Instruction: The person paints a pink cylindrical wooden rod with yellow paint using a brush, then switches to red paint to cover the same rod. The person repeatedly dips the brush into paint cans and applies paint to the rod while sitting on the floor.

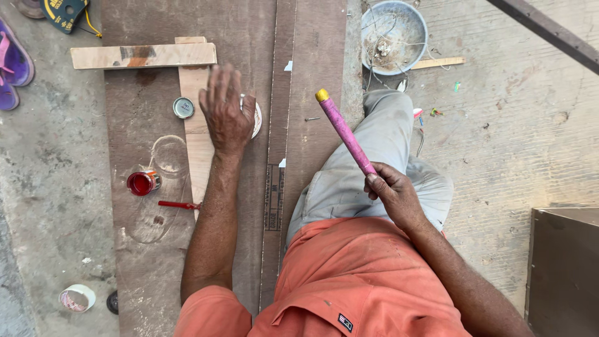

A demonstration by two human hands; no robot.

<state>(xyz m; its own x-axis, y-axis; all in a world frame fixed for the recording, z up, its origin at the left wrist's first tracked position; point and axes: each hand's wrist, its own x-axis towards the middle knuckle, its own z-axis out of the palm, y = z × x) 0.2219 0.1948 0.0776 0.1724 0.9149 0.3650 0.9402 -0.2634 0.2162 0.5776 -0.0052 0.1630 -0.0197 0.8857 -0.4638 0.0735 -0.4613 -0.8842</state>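
Observation:
My left hand [227, 111] rests palm down over a round white object [256, 120] on a brown plywood board [249, 37], fingers spread; most of the object is hidden under the hand. My right hand [391, 193] is closed around the lower end of a pink stick-like handle [344, 130] with a yellow tip, held above my grey-trousered knee. A T-shaped piece made of two pale wooden strips [143, 55] lies just left of my left hand. An open small tin of red paint [143, 183], its lid [183, 107] and a red-handled tool [178, 205] lie near it.
A grey bowl [394, 34] with wire and debris sits on the concrete at the top. Purple sandals [11, 65] lie at the left edge. A small white cup [77, 298] stands bottom left. A dark box [563, 268] is at the bottom right.

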